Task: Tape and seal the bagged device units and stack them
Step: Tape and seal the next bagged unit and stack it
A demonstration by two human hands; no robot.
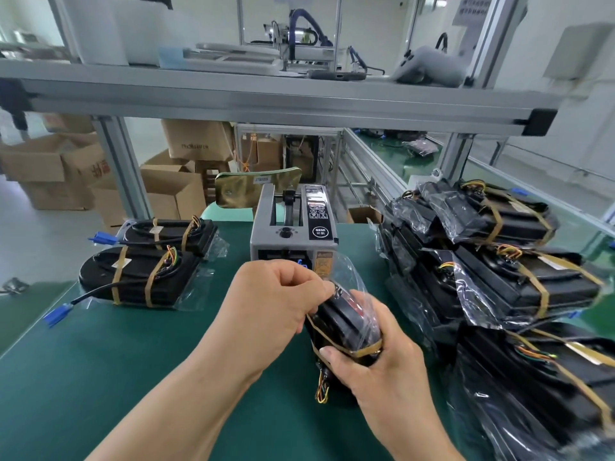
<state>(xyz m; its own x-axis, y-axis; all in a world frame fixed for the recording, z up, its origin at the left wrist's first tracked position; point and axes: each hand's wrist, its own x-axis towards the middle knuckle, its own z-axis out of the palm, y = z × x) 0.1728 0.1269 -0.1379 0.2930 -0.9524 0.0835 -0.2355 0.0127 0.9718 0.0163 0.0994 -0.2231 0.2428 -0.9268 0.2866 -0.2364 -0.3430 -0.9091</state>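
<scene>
A black device unit (346, 324) in a clear plastic bag stands on end above the green mat, held by both hands. My right hand (376, 371) grips its lower part, thumb on a brown tape band. My left hand (273, 304) pinches the bag and tape at the unit's upper left side. The loose bag mouth rises above it. A grey tape dispenser (293, 227) stands just behind. Two taped units (143, 274) lie at the left, one behind the other. A pile of several bagged units (519, 271) fills the right side.
The green mat (116, 377) covers the bench. An aluminium frame post (123, 168) rises at the left, with a shelf beam overhead. Cardboard boxes (60, 168) stand on the floor beyond. Blue connectors (56, 314) on cables stick out from the left units.
</scene>
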